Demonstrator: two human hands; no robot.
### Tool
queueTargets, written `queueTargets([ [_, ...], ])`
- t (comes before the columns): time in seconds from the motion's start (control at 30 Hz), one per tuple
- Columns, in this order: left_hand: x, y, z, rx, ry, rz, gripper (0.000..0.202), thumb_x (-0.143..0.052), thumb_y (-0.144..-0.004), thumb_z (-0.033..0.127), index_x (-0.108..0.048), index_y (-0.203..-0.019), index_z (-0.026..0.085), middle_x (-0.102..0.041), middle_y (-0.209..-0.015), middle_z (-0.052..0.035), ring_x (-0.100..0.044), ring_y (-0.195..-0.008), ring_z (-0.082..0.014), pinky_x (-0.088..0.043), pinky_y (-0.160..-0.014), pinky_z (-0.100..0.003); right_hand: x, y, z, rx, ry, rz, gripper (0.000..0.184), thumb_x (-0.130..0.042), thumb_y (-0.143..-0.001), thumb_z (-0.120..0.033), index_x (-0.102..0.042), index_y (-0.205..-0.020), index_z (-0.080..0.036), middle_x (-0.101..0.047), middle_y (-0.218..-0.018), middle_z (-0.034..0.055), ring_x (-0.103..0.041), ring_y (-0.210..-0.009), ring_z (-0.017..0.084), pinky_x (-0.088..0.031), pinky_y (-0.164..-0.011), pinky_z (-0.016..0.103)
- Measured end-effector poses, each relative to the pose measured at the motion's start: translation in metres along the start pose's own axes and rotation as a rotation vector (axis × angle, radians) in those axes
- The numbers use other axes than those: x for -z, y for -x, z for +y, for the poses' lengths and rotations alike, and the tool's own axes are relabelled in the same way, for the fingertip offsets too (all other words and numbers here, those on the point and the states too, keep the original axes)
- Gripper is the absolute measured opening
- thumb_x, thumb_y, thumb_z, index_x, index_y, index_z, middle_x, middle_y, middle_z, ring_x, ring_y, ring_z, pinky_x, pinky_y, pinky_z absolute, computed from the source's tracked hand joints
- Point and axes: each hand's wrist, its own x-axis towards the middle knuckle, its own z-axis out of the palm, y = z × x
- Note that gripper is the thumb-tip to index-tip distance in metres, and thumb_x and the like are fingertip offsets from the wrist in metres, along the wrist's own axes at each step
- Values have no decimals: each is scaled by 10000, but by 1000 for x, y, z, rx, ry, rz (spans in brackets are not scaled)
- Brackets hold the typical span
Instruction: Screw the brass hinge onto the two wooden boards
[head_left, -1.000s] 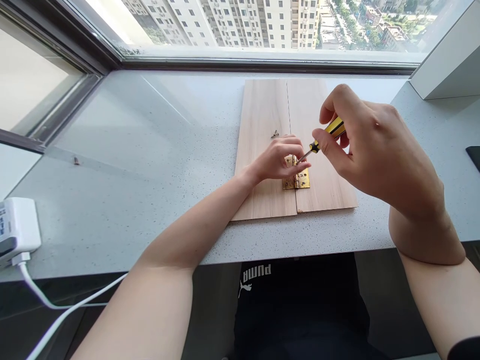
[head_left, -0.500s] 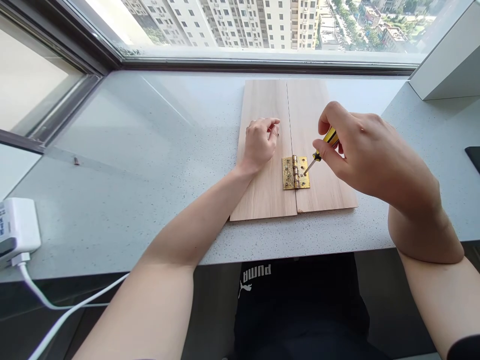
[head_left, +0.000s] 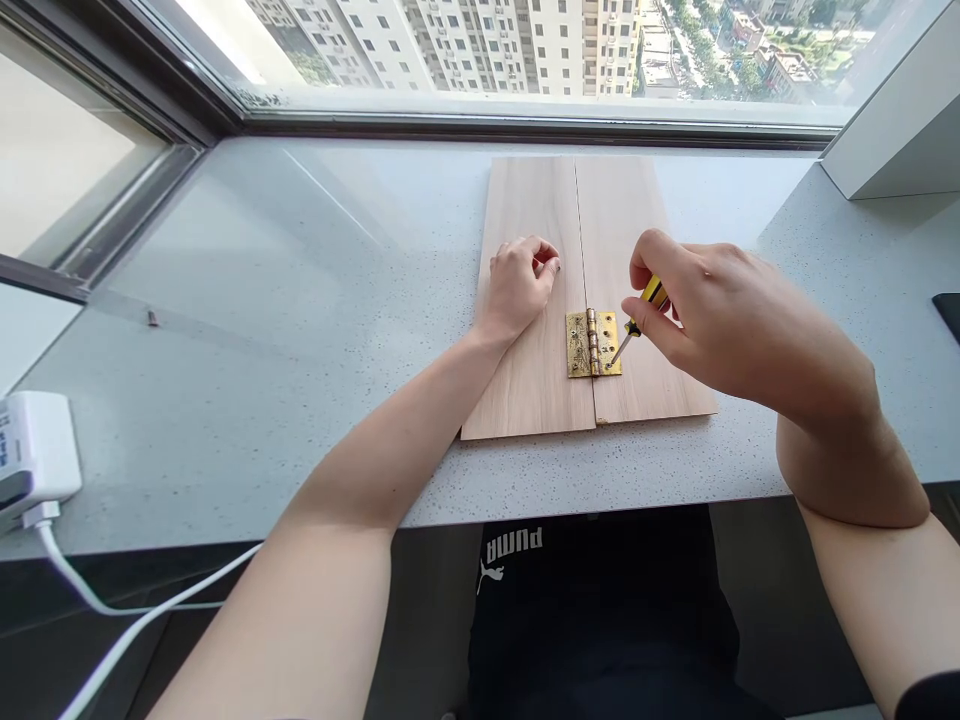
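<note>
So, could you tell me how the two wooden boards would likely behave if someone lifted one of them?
The wooden boards look thin, so probably light and stiff each on their own. The brass hinge crossing their seam may let them fold there, though I cannot tell whether it is screwed down.

Only clear text we've got: white "PUMA" wordmark (head_left: 514,547), upside down in our view, with a white leaping-cat logo (head_left: 488,577) just beside it. Both are printed on our black garment (head_left: 600,620), well below the fingers of our left hand (head_left: 517,285) and right hand (head_left: 697,310). White plastic charger (head_left: 34,450), well left of those fingers, carries small dark markings, too small to read.
</note>
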Motion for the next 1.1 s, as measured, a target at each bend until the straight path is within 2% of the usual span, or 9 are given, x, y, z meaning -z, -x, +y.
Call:
queueTargets([
  [0.23, 2, 0, 7, 32, -17, -5, 22, -794, -1120, 272, -778, -1106, 265, -767, -1152, -107, -754, -1180, -346, -567, -1250, -598, -6, 0, 0, 41, 13, 30, 44, -595, -1185, -232, -608, -1144, -241, -594, -790, 9, -468, -665, 206, -305, -695, 383],
  [0.43, 0, 0, 7, 15, -1, 22, 54, -772, -1110, 222, -765, -1081, 268, -775, -1142, -90, -749, -1103, -304, -584, -1185, -542, -12, -1, 0, 63, -5, 50, 35, -592, -1173, -210, -611, -1158, -234, -636, -846, 29, -502, -699, 212, -331, -710, 385],
  [0.63, 5, 1, 13, 14, 21, 19, 80, -737, -1126, 216, -758, -1066, 265, -791, -1153, -90, -748, -1052, -284, -600, -1103, -520, -15, -1, 0, 211, -141, 22, 173, -552, -1105, -87, -632, -1172, -225, -730, -1080, 92, -601, -896, 238, -414, -776, 381],
  [0.87, 10, 1, 17, 48, 50, -1, 78, -770, -1126, 226, -746, -1059, 259, -797, -1187, -87, -732, -1051, -266, -578, -1132, -514, -11, -4, 2, 356, -219, -73, 197, -566, -1113, -71, -673, -1092, -235, -722, -1065, 57, -621, -902, 219, -427, -769, 374],
  [0.93, 9, 1, 18, 50, 56, -3, 78, -763, -1126, 230, -746, -1057, 263, -795, -1190, -82, -731, -1053, -264, -576, -1127, -510, -12, -4, 0, 345, -216, -71, 187, -564, -1125, -81, -667, -1079, -230, -726, -1034, 57, -633, -913, 227, -423, -775, 379],
  [1.1, 12, 2, 23, 77, 46, -33, 116, -736, -1148, 237, -722, -1035, 259, -775, -1190, -93, -714, -1103, -273, -546, -1151, -525, -18, 1, -13, 140, -139, -50, 128, -553, -1183, -151, -670, -1220, -186, -723, -906, 60, -588, -772, 228, -369, -736, 385],
])
